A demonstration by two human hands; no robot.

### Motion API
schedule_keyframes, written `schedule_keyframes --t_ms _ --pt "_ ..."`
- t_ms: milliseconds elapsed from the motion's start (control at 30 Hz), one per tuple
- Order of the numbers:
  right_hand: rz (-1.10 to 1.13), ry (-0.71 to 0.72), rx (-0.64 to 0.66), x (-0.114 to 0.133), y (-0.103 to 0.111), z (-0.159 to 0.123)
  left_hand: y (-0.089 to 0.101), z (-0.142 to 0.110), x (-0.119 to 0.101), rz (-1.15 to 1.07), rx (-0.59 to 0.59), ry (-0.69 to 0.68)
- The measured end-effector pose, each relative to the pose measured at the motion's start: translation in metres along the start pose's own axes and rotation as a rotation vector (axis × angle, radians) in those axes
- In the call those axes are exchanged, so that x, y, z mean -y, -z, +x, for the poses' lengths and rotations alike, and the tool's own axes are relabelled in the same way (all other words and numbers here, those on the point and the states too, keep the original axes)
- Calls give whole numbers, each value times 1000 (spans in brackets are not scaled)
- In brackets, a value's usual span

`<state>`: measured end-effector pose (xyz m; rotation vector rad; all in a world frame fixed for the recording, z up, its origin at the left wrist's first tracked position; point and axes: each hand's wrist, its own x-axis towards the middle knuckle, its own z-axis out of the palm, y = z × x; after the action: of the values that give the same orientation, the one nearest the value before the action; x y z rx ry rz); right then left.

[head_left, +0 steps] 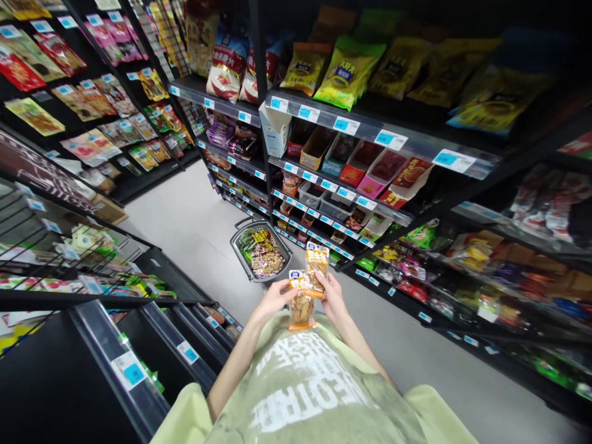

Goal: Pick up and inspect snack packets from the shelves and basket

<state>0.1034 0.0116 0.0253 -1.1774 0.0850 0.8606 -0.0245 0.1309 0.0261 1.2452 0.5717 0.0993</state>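
Two small orange-and-clear snack packets are held up in front of my shirt, overlapping each other. My left hand (277, 298) pinches the nearer snack packet (302, 310) by its upper left edge. Behind it and a little higher, the other snack packet (317, 256) is gripped at its right side by my right hand (333, 296). Brown food shows through the clear part of both. Beyond my hands, a dark shopping basket (234, 254) stands on the floor, holding many small wrapped snacks.
Shelves (333, 123) with bagged chips and boxed snacks rise ahead and to the right. Close on my left is a black shelf rack (152, 333) with price tags. Grey floor (185, 213) runs between them. Hanging packets (92, 145) fill a far-left rack.
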Motion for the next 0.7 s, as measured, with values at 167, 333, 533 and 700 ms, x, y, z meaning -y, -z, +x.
schedule_keyframes --t_ms 167,333,533,700 --pt "-70 -61 8 -5 5 4 5 5 17 -10 48 84" --pt "-72 -44 -13 -7 7 8 3 5 25 -42 108 125" --pt "-25 -15 -99 -6 8 12 -19 1 41 -143 165 117" --pt "38 36 -195 -6 10 15 -20 5 41 -174 80 119"
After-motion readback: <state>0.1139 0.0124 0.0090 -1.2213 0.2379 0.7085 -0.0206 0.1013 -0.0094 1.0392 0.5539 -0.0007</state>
